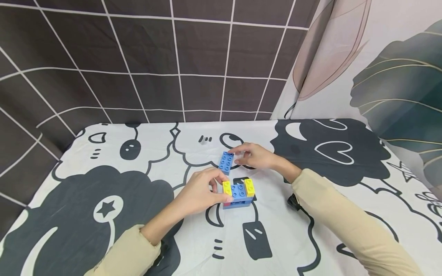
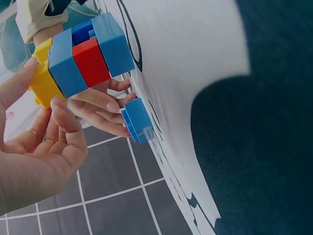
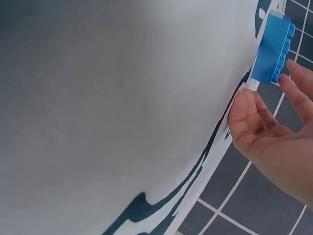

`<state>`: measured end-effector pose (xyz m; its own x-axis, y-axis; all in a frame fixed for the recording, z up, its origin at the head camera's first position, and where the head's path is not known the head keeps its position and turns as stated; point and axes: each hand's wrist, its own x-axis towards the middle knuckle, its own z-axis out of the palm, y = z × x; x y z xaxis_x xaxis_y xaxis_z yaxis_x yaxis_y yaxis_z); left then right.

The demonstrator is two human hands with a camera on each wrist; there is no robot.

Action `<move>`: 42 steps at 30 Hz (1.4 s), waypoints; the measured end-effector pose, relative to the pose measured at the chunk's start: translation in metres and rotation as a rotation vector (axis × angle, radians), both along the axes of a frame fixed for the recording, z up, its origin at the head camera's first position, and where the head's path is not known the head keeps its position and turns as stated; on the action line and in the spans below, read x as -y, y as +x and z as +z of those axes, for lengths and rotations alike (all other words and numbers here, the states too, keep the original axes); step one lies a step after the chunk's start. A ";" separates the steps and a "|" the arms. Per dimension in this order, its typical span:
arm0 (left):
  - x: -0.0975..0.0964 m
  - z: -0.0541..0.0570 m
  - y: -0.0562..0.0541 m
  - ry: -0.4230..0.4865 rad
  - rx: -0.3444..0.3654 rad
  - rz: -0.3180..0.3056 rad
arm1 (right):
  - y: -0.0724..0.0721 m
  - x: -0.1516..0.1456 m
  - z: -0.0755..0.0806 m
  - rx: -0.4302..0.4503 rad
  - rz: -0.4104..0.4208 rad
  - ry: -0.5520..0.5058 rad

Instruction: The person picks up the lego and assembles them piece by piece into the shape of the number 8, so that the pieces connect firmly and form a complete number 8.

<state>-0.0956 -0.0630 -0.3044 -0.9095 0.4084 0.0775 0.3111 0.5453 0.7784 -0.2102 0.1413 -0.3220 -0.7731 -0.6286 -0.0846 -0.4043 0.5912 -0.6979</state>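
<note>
A small build of toy building bricks (image 1: 238, 200) stands on the patterned cloth. Two blue layers have a red brick (image 2: 91, 62) between them at the left end, beside an open gap. On top sit two yellow bricks, one at each end. My left hand (image 1: 202, 190) pinches the left yellow brick (image 1: 226, 187) between thumb and fingers. Just beyond the build lies a separate long blue brick (image 1: 226, 164), studs up. My right hand (image 1: 258, 156) is at its right side, index fingertip right at the far corner and thumb apart from it, fingers loosely bent.
A white cloth (image 1: 193, 245) with black cartoon drawings covers the surface. Behind it hangs a dark curtain with a white grid (image 1: 148, 50), and a leaf-print curtain (image 1: 397, 76) hangs on the right. A black cord (image 1: 289, 110) shows at the back edge.
</note>
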 end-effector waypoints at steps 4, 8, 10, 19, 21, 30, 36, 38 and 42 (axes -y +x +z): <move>0.000 0.000 0.000 0.003 -0.001 -0.001 | 0.000 -0.001 0.001 0.012 -0.013 0.010; 0.000 0.000 0.000 0.010 -0.001 -0.003 | 0.001 -0.007 0.003 0.014 -0.018 0.014; 0.000 0.000 0.000 0.007 -0.001 -0.003 | 0.002 -0.010 0.005 0.019 -0.014 0.016; 0.000 0.000 -0.001 -0.007 0.016 0.007 | 0.004 -0.022 0.007 0.056 -0.038 -0.009; 0.000 0.000 -0.001 -0.006 0.015 0.004 | 0.004 -0.022 0.006 0.070 -0.037 -0.016; 0.000 0.000 0.000 -0.002 0.008 -0.004 | 0.007 -0.021 0.000 0.072 -0.032 -0.025; 0.000 0.000 0.000 0.003 0.007 -0.002 | 0.011 -0.023 0.001 0.032 -0.025 0.010; 0.000 0.000 0.001 0.002 0.012 0.001 | 0.012 -0.025 0.001 0.009 -0.020 0.025; 0.000 0.000 0.000 -0.009 0.018 0.007 | 0.016 -0.030 0.006 -0.040 -0.008 0.037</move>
<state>-0.0953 -0.0628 -0.3041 -0.9135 0.4026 0.0579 0.2936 0.5540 0.7790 -0.1944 0.1714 -0.3161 -0.7813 -0.6195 -0.0766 -0.4265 0.6194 -0.6592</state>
